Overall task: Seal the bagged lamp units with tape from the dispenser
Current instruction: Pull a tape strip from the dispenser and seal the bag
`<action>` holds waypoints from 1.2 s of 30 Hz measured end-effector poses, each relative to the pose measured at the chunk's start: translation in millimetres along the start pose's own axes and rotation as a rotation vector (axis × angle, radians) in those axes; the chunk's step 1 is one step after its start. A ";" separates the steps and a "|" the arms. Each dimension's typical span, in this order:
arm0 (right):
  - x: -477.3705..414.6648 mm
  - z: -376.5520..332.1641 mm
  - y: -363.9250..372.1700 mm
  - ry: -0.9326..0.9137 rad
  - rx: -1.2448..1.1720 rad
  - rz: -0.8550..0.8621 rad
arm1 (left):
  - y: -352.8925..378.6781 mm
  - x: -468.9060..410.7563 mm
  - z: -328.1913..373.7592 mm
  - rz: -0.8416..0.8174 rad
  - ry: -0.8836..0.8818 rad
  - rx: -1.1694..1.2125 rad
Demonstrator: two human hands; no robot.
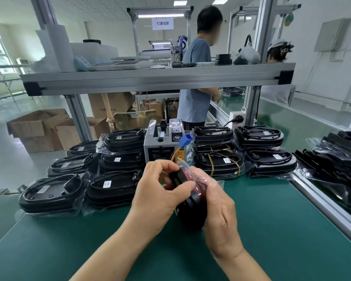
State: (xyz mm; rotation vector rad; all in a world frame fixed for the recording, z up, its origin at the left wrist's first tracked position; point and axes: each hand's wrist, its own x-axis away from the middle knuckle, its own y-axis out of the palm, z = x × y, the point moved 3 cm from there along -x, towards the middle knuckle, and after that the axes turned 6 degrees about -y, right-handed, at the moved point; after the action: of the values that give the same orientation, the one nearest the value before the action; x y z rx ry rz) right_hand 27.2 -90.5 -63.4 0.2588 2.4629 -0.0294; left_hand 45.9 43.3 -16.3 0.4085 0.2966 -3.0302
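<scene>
1. The left hand is raised over the green counter. Its fingers are curled, and thumb and forefinger pinch the upper end of the bagged lamp unit.
2. The right hand grips the same unit from the right. Its fingers are wrapped round the far side, partly under the loose film of the clear bag.
3. The bagged lamp unit is a round black body with a red face. It is held tilted between both hands at the middle of the counter. I cannot tell whether its lower end touches the mat.
4. The tape dispenser, a grey box with a black control panel, stands upright just behind the hands. A blue part sits at its upper right corner.
5. Left stacks of flat black units in clear bags, each with a coiled cable on top, lie to the left of the dispenser.
6. Right stacks of the same units lie to its right. Some are bound with yellowish bands.
7. A white socket with a black plug is mounted behind the right stacks.
8. An aluminium shelf spans the frame above the dispenser.
9. Beyond the frame, a person in a blue shirt stands at another line, and cardboard boxes sit on the floor at left.
</scene>
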 end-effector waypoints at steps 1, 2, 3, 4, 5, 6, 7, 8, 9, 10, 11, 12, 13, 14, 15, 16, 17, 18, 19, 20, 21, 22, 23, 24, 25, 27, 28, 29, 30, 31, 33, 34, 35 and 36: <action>-1.2 1.6 -0.3 0.022 -0.049 -0.050 | -0.5 -0.7 1.9 -0.004 0.073 -0.056; -0.8 2.4 -1.3 0.043 -0.089 -0.103 | -1.4 0.0 1.9 -0.014 0.127 -0.086; 1.1 2.5 -3.7 0.060 -0.135 -0.151 | -2.6 1.6 0.6 -0.024 0.164 -0.097; 3.8 1.6 -7.1 0.083 -0.203 -0.191 | -4.3 4.5 -1.6 -0.032 0.194 -0.096; 7.4 -0.3 -11.5 0.118 -0.302 -0.218 | -5.5 8.1 -4.0 -0.039 0.228 -0.095; 11.1 -3.2 -16.9 0.166 -0.413 -0.228 | -6.2 12.3 -6.2 -0.047 0.273 -0.106; 14.5 -4.9 -22.7 0.220 -0.520 -0.224 | -6.1 17.0 -7.3 -0.060 0.326 -0.127; 17.0 -6.3 -27.3 0.269 -0.605 -0.196 | -4.9 22.2 -7.6 -0.082 0.384 -0.150; 19.5 -6.8 -31.3 0.312 -0.667 -0.133 | -2.5 28.2 -8.0 -0.117 0.446 -0.171; 21.9 -6.0 -34.2 0.364 -0.703 -0.060 | 1.1 35.0 -9.2 -0.162 0.515 -0.195; 25.4 -3.4 -36.2 0.418 -0.717 -0.003 | 5.9 42.6 -11.7 -0.211 0.584 -0.228; 28.8 -1.2 -36.7 0.460 -0.700 0.020 | 11.1 50.6 -15.5 -0.257 0.635 -0.259; 32.4 -0.6 -36.1 0.491 -0.675 0.007 | 15.7 58.1 -19.7 -0.288 0.657 -0.279; 34.4 -1.0 -34.9 0.514 -0.654 -0.028 | 18.4 63.7 -24.0 -0.301 0.653 -0.281; 35.6 -1.8 -34.1 0.528 -0.637 -0.059 | 19.7 67.1 -27.8 -0.298 0.641 -0.272; 36.5 -1.7 -33.1 0.539 -0.609 -0.079 | 20.0 69.0 -31.2 -0.286 0.632 -0.262; 37.2 -0.2 -31.5 0.550 -0.577 -0.093 | 20.2 70.1 -34.1 -0.279 0.631 -0.261; 38.1 1.1 -29.7 0.556 -0.533 -0.101 | 20.5 71.6 -36.6 -0.282 0.637 -0.266; 38.7 2.7 -28.7 0.546 -0.463 -0.108 | 20.9 73.0 -38.9 -0.290 0.648 -0.272; 39.5 3.7 -27.8 0.524 -0.362 -0.113 | 21.3 74.4 -40.8 -0.295 0.658 -0.278; 40.7 3.5 -26.4 0.494 -0.242 -0.122 | 21.2 75.8 -42.1 -0.291 0.660 -0.285; 41.6 2.4 -24.7 0.465 -0.143 -0.129 | 20.5 77.3 -42.6 -0.283 0.653 -0.291; 43.0 1.9 -23.6 0.448 -0.075 -0.128 | 19.4 78.8 -43.1 -0.277 0.649 -0.300; 44.8 1.1 -22.7 0.441 -0.033 -0.124 | 18.0 80.3 -43.3 -0.280 0.648 -0.309; 46.6 -0.2 -22.0 0.437 0.006 -0.118 | 16.1 81.8 -42.8 -0.296 0.646 -0.314; 48.2 -1.6 -20.7 0.423 0.108 -0.109 | 10.4 80.5 -41.3 -0.359 0.613 -0.280; 49.1 -1.8 -20.4 0.410 0.144 -0.097 | 6.4 76.5 -40.2 -0.362 0.578 -0.243; 49.0 -2.8 -19.5 0.393 0.163 -0.072 | 1.8 68.0 -39.0 -0.309 0.523 -0.198; 49.6 -3.7 -18.7 0.373 0.175 -0.039 | -2.9 55.0 -38.1 -0.205 0.418 -0.143; 50.2 -4.3 -17.8 0.353 0.183 0.002 | -7.3 36.8 -39.3 -0.068 0.251 -0.085; 52.9 -4.7 -16.4 0.326 0.201 0.070 | -10.2 -7.2 -47.9 0.153 -0.153 0.081; 53.5 -4.2 -14.6 0.323 0.210 0.080 | -9.9 -30.0 -54.9 0.197 -0.315 0.180; 53.1 -4.0 -12.6 0.317 0.223 0.074 | -8.4 -51.8 -61.7 0.214 -0.444 0.276; 52.2 -3.9 -10.7 0.306 0.238 0.061 | -6.1 -70.9 -66.6 0.223 -0.549 0.358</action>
State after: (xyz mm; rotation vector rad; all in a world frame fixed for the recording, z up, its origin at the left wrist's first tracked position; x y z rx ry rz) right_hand -17.3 -91.3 -93.0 0.4723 2.7540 -0.2771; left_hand 130.6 65.6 -59.2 -0.3572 -0.3052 -2.8156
